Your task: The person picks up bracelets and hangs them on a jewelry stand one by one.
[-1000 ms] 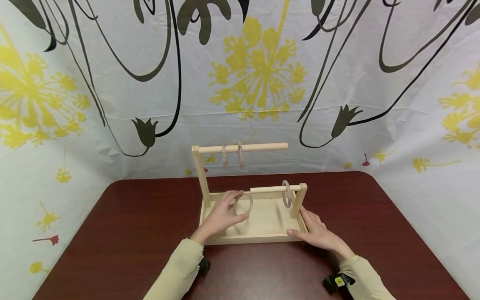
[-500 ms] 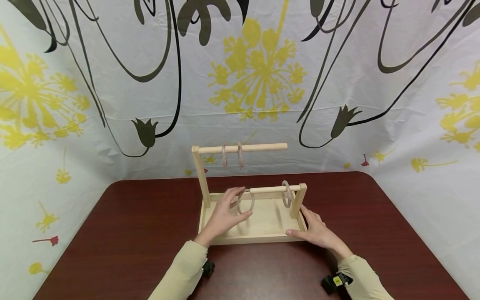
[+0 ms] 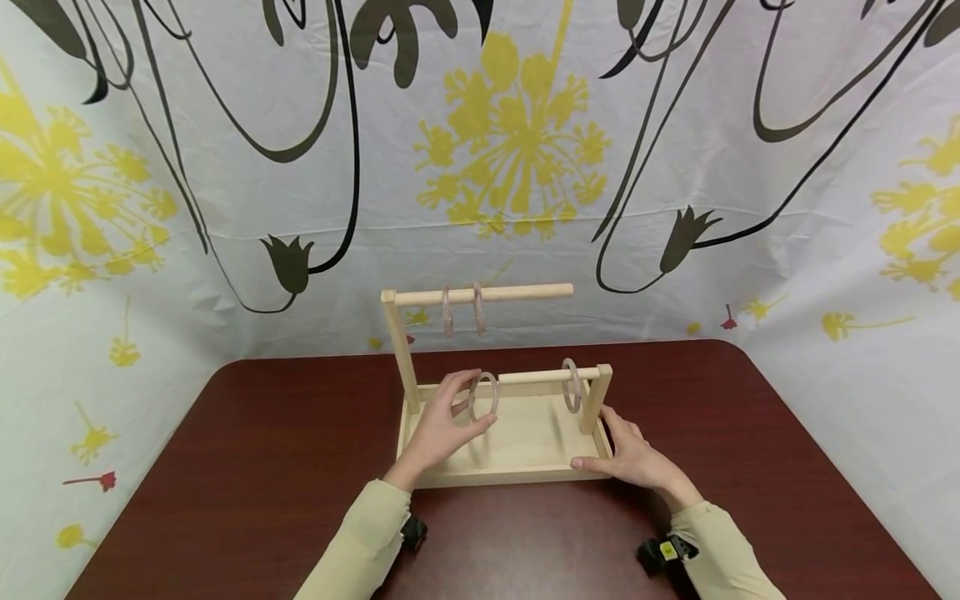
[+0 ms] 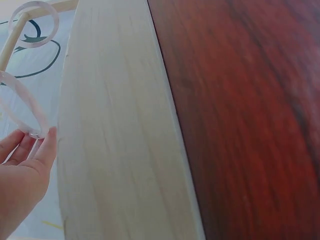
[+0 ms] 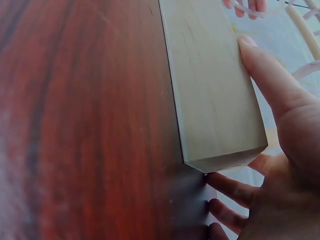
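Note:
My left hand (image 3: pixel 441 429) pinches a pale, translucent bangle (image 4: pixel 34 105) between thumb and fingertips, upright above the tray. In the head view, the bangle is close to the free left end of the lower wooden rod (image 3: pixel 536 378). Another bangle (image 3: pixel 577 393) hangs near that rod's post on the right. Two pinkish bangles (image 3: pixel 479 312) hang on the upper rod (image 3: pixel 528 292) of the same wooden stand (image 3: pixel 510 477). My right hand (image 3: pixel 639 460) grips the stand's front right corner, thumb on the front wall's top edge, fingers against the outer end.
The stand rests on a dark red-brown table (image 3: pixel 300 450). Its tall left post (image 3: pixel 402 354) and short right post (image 3: pixel 596 402) rise from the shallow tray. Behind the table hangs a white patterned cloth (image 3: pixel 420 192).
My left hand has lifted the bangle a little, first moving right to the lower rod's tip, then slightly back left. The right hand stays at the stand's corner.

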Tool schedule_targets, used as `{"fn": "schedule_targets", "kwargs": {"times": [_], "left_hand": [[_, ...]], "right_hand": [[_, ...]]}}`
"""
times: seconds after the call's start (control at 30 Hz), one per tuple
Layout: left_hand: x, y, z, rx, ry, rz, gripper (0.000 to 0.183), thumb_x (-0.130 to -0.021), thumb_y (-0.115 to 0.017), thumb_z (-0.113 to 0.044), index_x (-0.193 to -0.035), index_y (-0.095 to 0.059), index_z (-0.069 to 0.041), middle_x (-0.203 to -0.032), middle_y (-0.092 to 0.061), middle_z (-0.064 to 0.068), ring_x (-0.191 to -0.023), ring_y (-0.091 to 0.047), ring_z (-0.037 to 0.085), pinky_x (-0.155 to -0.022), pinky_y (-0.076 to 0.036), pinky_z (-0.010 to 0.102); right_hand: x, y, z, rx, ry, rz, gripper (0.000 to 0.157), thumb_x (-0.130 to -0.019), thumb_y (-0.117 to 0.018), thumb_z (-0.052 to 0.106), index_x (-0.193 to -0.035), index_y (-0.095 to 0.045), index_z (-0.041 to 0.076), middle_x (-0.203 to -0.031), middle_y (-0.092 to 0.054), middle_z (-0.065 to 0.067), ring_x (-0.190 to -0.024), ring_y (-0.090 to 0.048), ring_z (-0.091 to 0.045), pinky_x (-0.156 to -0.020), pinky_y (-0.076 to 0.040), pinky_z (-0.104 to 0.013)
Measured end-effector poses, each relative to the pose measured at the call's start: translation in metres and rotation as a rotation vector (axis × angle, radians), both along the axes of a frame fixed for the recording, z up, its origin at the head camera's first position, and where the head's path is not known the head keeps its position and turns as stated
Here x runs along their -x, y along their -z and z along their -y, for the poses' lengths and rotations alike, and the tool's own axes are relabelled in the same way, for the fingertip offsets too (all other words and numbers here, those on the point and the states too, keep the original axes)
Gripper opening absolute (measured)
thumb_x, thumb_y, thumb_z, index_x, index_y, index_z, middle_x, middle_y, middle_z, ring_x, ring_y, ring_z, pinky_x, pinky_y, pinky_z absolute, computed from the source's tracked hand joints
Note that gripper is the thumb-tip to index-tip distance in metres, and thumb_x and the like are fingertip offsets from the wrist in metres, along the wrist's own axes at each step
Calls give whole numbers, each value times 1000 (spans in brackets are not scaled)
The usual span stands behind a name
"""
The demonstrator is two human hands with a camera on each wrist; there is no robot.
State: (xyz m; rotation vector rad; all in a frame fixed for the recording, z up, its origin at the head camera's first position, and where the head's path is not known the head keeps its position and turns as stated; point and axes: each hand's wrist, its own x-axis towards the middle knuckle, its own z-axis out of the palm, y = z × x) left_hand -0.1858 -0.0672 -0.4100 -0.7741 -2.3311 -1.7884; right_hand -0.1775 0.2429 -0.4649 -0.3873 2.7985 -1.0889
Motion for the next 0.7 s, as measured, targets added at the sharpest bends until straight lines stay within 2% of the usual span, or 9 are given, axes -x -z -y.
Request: {"fn": "schedule_targets", "kwargs": {"times": [0.4, 0.7], "left_hand": [[0, -1, -1, -64, 5, -8, 61, -85, -70, 4, -138, -42, 9, -137, -40, 29, -126, -40, 46, -99, -39, 53], [1, -2, -6, -102, 23, -22, 61, -85, -70, 5, -139, -41, 9, -134, -41, 29, -127, -40, 45, -100, -39, 52]], "right_hand": [[1, -3, 0, -13, -3, 13, 99, -76, -80, 44, -145, -26, -2, -141, -38, -31, -126, -30, -54, -94, -30, -68], [1, -5, 0, -38, -10, 24, 100, -77, -79, 45, -146, -26, -2, -142, -38, -29, -126, -31, -53, -95, -30, -67]]}}
